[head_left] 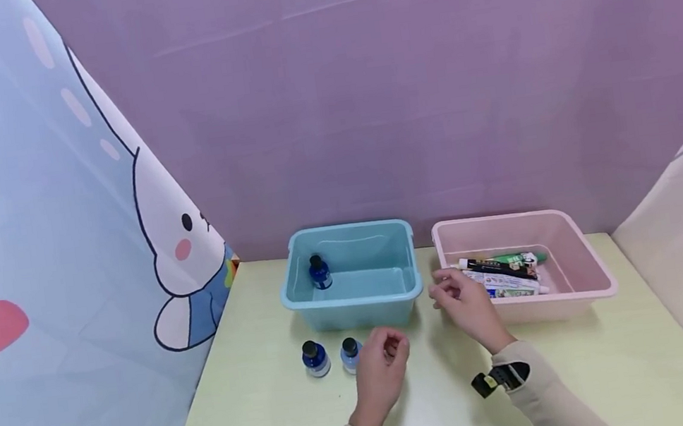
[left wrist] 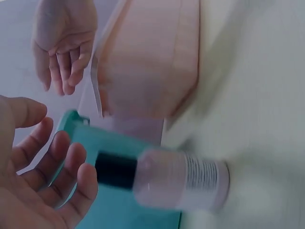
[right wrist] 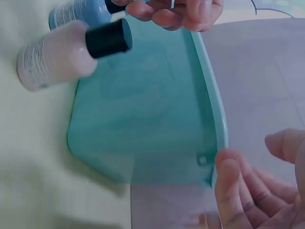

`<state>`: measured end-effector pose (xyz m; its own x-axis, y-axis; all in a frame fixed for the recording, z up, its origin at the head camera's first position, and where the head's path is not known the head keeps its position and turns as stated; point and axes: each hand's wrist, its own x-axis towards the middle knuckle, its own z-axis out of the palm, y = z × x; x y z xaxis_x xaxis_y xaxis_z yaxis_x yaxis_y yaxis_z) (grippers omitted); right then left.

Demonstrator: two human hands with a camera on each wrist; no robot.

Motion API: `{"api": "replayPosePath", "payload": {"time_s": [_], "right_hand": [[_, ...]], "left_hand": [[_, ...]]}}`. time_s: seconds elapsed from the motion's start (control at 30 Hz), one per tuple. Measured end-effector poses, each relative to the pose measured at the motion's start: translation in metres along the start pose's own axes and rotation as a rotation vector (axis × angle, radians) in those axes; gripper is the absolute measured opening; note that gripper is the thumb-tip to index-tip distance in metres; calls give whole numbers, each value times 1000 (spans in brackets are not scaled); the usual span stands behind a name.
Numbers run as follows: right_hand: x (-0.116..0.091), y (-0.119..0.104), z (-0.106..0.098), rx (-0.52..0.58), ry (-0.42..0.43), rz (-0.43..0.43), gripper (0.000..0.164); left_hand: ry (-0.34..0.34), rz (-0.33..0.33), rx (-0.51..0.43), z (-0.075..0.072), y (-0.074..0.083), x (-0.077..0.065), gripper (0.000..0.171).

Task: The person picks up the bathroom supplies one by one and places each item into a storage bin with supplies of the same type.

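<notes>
My left hand (head_left: 381,371) is over the table in front of the blue-green bin (head_left: 354,314), its fingers loosely bent and holding nothing. Beside it in the left wrist view stands a pale pink bottle (left wrist: 162,179) with a black cap; the hand hides this bottle in the head view. To the left are a light blue bottle (head_left: 349,360), partly covered by the hand, and a dark blue bottle (head_left: 316,363). Another dark blue bottle (head_left: 321,274) is inside the blue-green bin. Between the two bins, my right hand (head_left: 464,304) hovers with relaxed, empty fingers near the pink bin's left rim.
The pink bin (head_left: 582,295) at the right contains several toothpaste-like tubes (head_left: 505,270). Both bins stand at the back of the pale yellow table (head_left: 265,421), against a purple cloth (head_left: 328,101). Printed cloths hang on the left and right.
</notes>
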<state>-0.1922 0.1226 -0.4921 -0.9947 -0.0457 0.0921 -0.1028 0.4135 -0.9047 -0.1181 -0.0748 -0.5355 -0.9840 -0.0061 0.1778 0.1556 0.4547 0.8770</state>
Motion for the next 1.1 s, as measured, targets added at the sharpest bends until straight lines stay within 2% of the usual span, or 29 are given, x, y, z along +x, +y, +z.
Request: {"api": "replayPosePath", "payload": {"time_s": [0.2,0.4,0.53,0.67,0.77,1.1], "right_hand": [[9,2,20,51,-25,83,48],[15,3,34,49,-9,130,56],[16,5,44,55,12,129,55],[16,9,54,79,69,108,50],[15,13,60,130,97,93,46],[12,21,67,298,101,114,48]], "left_hand": [[87,-19,94,-16,-9,-5,4],[207,19,159,-33,-21,-8,7],[279,32,172,-48,-29,-9,8],[354,59,201,-60,-39,-7,11],[399,69,232,-68,-46,-5,12],[475,47,289,-89,-61,8,9]]}}
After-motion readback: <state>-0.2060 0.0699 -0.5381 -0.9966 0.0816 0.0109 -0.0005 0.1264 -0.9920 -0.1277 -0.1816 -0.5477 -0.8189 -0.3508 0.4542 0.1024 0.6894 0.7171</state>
